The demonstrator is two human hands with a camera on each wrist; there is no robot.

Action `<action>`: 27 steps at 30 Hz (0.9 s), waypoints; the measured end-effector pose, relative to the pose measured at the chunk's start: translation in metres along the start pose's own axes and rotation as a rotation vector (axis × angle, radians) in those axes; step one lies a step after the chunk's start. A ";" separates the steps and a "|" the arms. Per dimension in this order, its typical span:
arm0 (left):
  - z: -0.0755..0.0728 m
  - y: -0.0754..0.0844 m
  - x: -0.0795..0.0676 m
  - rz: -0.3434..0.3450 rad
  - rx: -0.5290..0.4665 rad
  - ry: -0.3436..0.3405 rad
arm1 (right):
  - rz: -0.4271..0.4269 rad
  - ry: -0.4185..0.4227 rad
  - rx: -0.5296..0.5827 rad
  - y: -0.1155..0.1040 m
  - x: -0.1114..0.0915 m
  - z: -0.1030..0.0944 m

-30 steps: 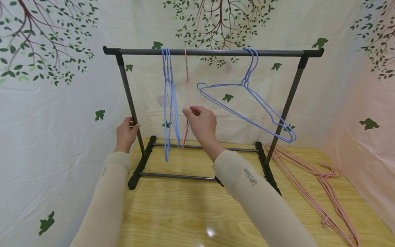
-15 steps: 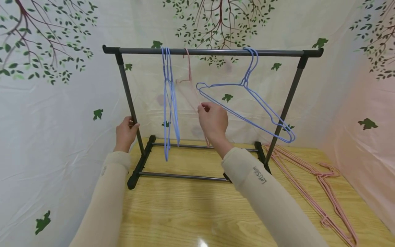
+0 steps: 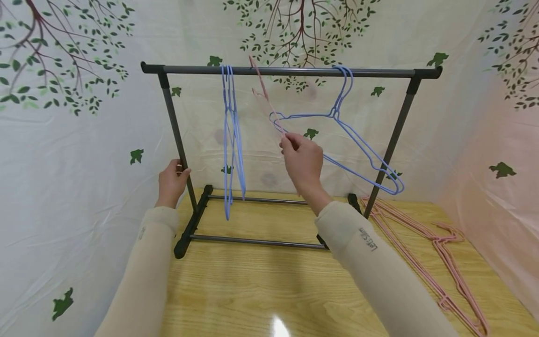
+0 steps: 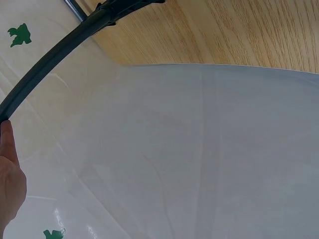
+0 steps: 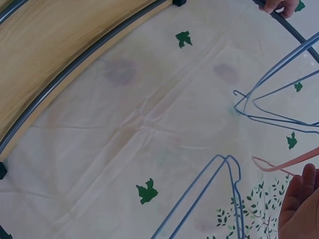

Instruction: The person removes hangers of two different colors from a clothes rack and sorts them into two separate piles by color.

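Note:
A black garment rack [image 3: 290,71] stands on the wooden table. My left hand [image 3: 171,185] holds its left upright [image 3: 174,121], with the thumb on the near side. In front of the rack my right hand [image 3: 304,161] pinches a pink hanger [image 3: 262,85] by its side wire. The hanger tilts, its hook top above the bar; whether the hook still touches the bar, I cannot tell. In the right wrist view, part of the pink hanger [image 5: 294,160] shows beside the fingers. Several blue hangers [image 3: 229,140] hang left of it, and blue hangers [image 3: 336,112] hang right of it.
Several pink hangers [image 3: 440,241] lie in a pile on the table [image 3: 236,285] at the right, beside the rack's right foot. Light cloth walls with leaf prints [image 3: 84,187] close in the back and both sides.
My right hand has moved right and slightly up with the pink hanger, which has swung from hanging upright to tilted, its hook rising above the bar. The left hand has stayed on the upright.

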State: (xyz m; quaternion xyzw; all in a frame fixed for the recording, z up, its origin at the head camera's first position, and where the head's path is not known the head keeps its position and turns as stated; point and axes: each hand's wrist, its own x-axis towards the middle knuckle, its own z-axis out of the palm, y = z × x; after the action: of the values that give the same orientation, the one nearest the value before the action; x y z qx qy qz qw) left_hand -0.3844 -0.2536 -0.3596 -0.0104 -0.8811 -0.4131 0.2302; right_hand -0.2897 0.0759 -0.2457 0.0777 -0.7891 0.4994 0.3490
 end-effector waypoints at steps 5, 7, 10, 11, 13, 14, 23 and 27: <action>0.001 -0.003 0.001 -0.010 0.007 0.000 | -0.052 0.002 0.074 0.008 -0.004 -0.008; 0.001 -0.003 0.002 -0.011 0.005 0.001 | -0.089 0.010 0.078 0.011 -0.006 -0.012; 0.001 -0.003 0.001 -0.012 0.002 0.003 | -0.142 0.025 0.089 0.018 -0.010 -0.016; 0.001 -0.002 0.001 -0.013 0.000 0.003 | -0.152 0.028 0.097 0.020 -0.012 -0.018; 0.001 -0.002 0.001 -0.014 0.000 0.002 | -0.171 0.036 0.110 0.024 -0.016 -0.021; 0.000 -0.001 0.001 -0.015 0.001 0.001 | -0.182 0.039 0.111 0.027 -0.018 -0.023; -0.001 -0.001 0.000 -0.019 -0.001 -0.008 | -0.347 0.064 0.064 0.053 -0.039 -0.039; -0.001 0.000 0.000 -0.016 0.000 -0.014 | -0.402 0.089 0.030 0.065 -0.048 -0.049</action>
State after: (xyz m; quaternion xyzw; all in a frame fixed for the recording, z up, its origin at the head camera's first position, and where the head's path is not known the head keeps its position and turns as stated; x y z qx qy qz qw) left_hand -0.3841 -0.2542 -0.3590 -0.0062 -0.8826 -0.4150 0.2208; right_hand -0.2614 0.1381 -0.3109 0.2168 -0.7339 0.4345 0.4750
